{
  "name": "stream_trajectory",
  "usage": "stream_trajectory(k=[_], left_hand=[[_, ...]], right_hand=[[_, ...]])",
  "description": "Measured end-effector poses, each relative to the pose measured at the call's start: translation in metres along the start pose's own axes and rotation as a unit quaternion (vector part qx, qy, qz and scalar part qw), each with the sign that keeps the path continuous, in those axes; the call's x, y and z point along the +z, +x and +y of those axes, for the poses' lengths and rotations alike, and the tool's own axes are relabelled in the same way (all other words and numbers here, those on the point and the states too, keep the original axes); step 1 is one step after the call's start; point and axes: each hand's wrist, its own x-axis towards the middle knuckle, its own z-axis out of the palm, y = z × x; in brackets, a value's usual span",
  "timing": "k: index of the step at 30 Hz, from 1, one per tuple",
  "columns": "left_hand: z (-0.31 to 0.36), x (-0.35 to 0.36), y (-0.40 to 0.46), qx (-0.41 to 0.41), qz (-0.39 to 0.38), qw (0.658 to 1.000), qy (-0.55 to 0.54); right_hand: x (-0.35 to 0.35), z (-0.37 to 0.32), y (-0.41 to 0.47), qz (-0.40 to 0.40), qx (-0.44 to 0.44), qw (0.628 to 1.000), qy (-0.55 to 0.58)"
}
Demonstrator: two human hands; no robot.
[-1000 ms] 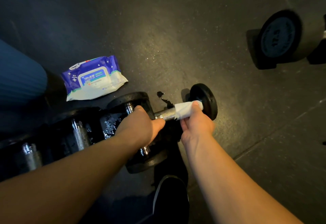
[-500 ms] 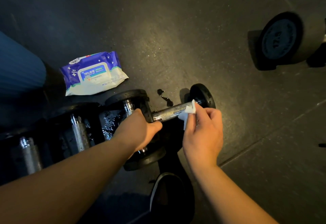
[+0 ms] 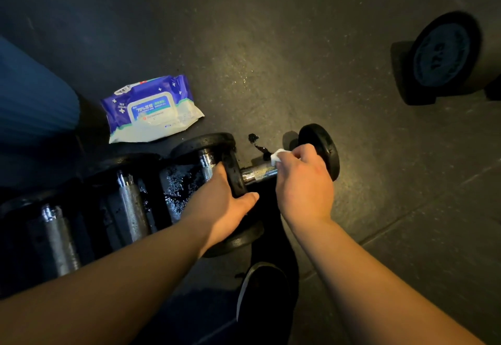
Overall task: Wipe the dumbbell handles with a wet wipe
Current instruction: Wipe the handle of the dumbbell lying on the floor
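A small black dumbbell lies across the dark floor with its chrome handle (image 3: 259, 173) between two round heads. My left hand (image 3: 225, 203) grips the dumbbell's near head (image 3: 233, 175), thumb curled over its edge. My right hand (image 3: 303, 182) is curled over the handle's right end, just beside the far head (image 3: 324, 149), and holds a white wet wipe (image 3: 277, 155) that sticks out above the fingers. Most of the wipe is hidden under that hand.
Several more dumbbells (image 3: 130, 206) with chrome handles lie in a row to the left, one wet with droplets. A blue and white wipe pack (image 3: 151, 108) lies behind them. A larger dumbbell (image 3: 444, 57) stands at the far right. My shoe (image 3: 263, 290) is below the hands.
My right hand turned from gripping the wipe wrapped round the handle to a raised, palm-down hold, and the wipe bunched up at the fingertips. More bare handle shows. My left hand kept its grip.
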Motion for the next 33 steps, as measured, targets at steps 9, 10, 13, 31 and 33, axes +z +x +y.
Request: stream_trajectory(k=[9, 10, 13, 31, 33], left_hand=[[-0.005, 0.002, 0.003, -0.002, 0.005, 0.999, 0.036], [-0.005, 0.002, 0.003, -0.002, 0.005, 0.999, 0.040], [-0.005, 0.003, 0.002, 0.004, 0.008, 0.999, 0.044], [-0.001, 0.002, 0.000, 0.005, 0.005, 0.999, 0.034], [0.000, 0.002, 0.001, 0.003, 0.008, 0.999, 0.044]], right_hand=[[-0.004, 0.000, -0.005, -0.045, -0.100, 0.994, -0.020], [-0.007, 0.006, -0.002, -0.036, -0.079, 0.996, -0.032], [-0.012, 0.012, 0.002, -0.011, -0.021, 0.999, -0.048], [-0.006, 0.001, -0.004, -0.005, -0.048, 0.998, -0.033], [0.000, -0.007, -0.010, -0.030, -0.089, 0.995, -0.027]])
